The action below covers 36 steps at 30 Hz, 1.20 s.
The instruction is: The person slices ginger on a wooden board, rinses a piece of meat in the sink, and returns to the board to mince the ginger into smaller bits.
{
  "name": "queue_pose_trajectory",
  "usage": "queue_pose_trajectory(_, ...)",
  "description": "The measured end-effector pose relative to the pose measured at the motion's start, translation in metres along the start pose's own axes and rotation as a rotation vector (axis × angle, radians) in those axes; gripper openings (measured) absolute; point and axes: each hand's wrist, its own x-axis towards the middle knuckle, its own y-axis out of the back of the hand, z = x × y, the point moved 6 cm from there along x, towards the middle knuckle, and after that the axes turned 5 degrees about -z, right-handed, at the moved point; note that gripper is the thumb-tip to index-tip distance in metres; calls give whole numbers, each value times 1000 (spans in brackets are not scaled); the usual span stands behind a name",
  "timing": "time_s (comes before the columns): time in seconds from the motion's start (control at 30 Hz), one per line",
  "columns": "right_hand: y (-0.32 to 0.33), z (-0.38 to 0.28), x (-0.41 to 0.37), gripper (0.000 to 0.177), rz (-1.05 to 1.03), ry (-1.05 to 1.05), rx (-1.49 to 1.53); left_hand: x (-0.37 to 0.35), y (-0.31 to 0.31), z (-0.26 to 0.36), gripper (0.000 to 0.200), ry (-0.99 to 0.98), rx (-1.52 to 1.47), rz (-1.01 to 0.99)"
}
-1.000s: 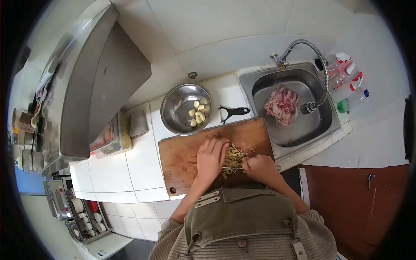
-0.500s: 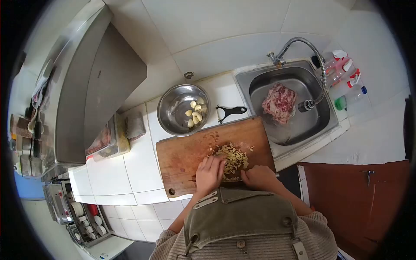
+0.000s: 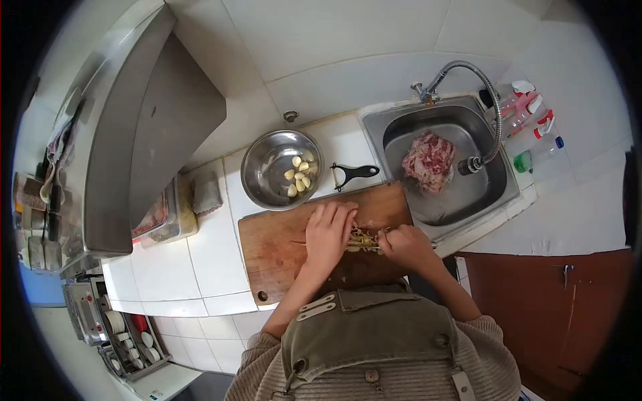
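Observation:
My right hand (image 3: 406,246) is closed around the handle of a kitchen knife (image 3: 434,245); only the handle's end shows clearly. Most of the blade is hidden, but a thin edge seems to show left of my left hand (image 3: 328,232). That hand lies over the blade and the food, palm down, fingers stretched out close together. Between the hands is a pile of yellow slivers that look like chopped ginger (image 3: 363,239). All this is on a wooden cutting board (image 3: 267,250). Some of the pile is hidden by my left hand.
Behind the board stands a steel bowl (image 3: 262,175) with several peeled garlic cloves (image 3: 299,177). A black peeler (image 3: 361,172) lies beside it. Raw meat (image 3: 429,160) sits in the sink (image 3: 401,200) at right, under a flexible faucet (image 3: 499,113). Spray bottles (image 3: 531,120) stand beyond.
Both hands have moved away from my body, up the board. The ginger spread has been gathered into a narrower pile, and my left hand now covers its left part.

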Motion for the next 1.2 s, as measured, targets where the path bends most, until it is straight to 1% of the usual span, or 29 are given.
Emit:
queue_pose_trajectory(0.03, -4, 0, 2, 42, -2, 2, 3, -1, -5, -6, 13, 4, 2, -2)
queue_pose_trajectory(0.1, -15, 3, 8, 41, -82, -57, 36, -2, -16, -16, 13, 16, 54, -35)
queue_pose_trajectory(0.13, -12, 2, 10, 41, -77, -54, 34, -4, -17, -17, 13, 13, 56, -31)
queue_pose_trajectory(0.2, 3, -6, 7, 42, 22, -23, -10, -2, -4, -7, 12, 13, 2, -16)
queue_pose_trajectory(0.23, -6, -1, 6, 42, 14, -27, -8, -5, -11, -13, 12, 18, -2, -22)
queue_pose_trajectory(0.3, -29, 6, 11, 42, -114, -51, 42, -7, -24, -27, 13, 101, 48, -90)
queue_pose_trajectory(0.33, -28, 9, 9, 42, -108, -50, 39, -7, -26, -29, 13, 96, 49, -86)
queue_pose_trajectory(0.4, -6, 3, 14, 42, -122, -82, 39, 3, -9, -14, 12, -17, 19, -8)
queue_pose_trajectory(0.43, -13, 7, 16, 42, -125, -80, 40, 3, -5, -16, 12, 9, -26, 7)
queue_pose_trajectory(0.5, -26, 9, 11, 42, -12, -41, 25, -3, -21, -26, 12, 64, -1, -53)
queue_pose_trajectory(0.53, -26, 9, 10, 42, -7, -44, 27, -1, -28, -33, 12, 96, 28, -91)
queue_pose_trajectory(0.57, -22, 9, 15, 43, -30, -39, 56, 3, -23, -29, 12, 47, 37, -43)
queue_pose_trajectory(0.6, -18, 8, 18, 43, -56, -35, 86, 4, -19, -28, 12, 40, 38, -39)
queue_pose_trajectory(0.67, -7, 5, 25, 43, -76, -65, 70, 3, -13, -29, 14, 84, -8, -8)
queue_pose_trajectory(0.73, -13, 4, 18, 43, -115, -99, 67, 0, -19, -30, 14, 101, 28, -25)
queue_pose_trajectory(0.8, -14, 10, 25, 44, -117, -89, 136, 10, -17, -22, 13, 35, -8, -54)
queue_pose_trajectory(0.83, -11, 11, 24, 44, -115, -85, 135, 12, -14, -19, 13, 31, 5, -68)
queue_pose_trajectory(0.9, 11, 5, 25, 44, -288, -226, 141, 15, -14, -20, 14, 30, 6, -42)
queue_pose_trajectory(0.93, 0, 9, 23, 44, -299, -230, 147, 15, -14, -20, 15, 30, 7, -20)
queue_pose_trajectory(1.0, -16, 17, 27, 45, -277, -240, 141, 13, -24, -24, 15, 18, 38, -42)
queue_pose_trajectory(1.07, -6, 15, 26, 46, -248, -201, 165, 16, -27, -26, 14, 33, 15, -97)
queue_pose_trajectory(1.13, -1, 16, 30, 47, -347, -256, 159, 19, -23, -25, 13, 21, 13, -77)
queue_pose_trajectory(1.2, -11, 20, 34, 47, -351, -284, 157, 20, -24, -28, 14, 31, 6, -26)
